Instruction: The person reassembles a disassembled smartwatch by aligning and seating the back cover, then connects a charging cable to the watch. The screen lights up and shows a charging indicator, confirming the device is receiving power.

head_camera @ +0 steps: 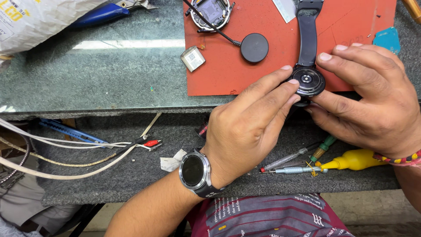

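At the right of the frame, a small, light, likely fragile watch (309, 81) is pinched at its round rim, over the red mat's (245, 74) edge, by the closed fingers of the left hand (245, 127) and right hand (372, 96).

left wrist: round black-faced wristwatch (194, 170), silver case, dark strap
right wrist: red-yellow-black beaded bracelet (401, 159)
lap: maroon printed cloth (267, 217)

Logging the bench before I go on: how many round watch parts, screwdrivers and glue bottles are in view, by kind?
Round watch parts: 4 – watch body between both hands, open case, black disc, wristwatch
Screwdrivers: 3
Yellow bottle: 1
Total: 8
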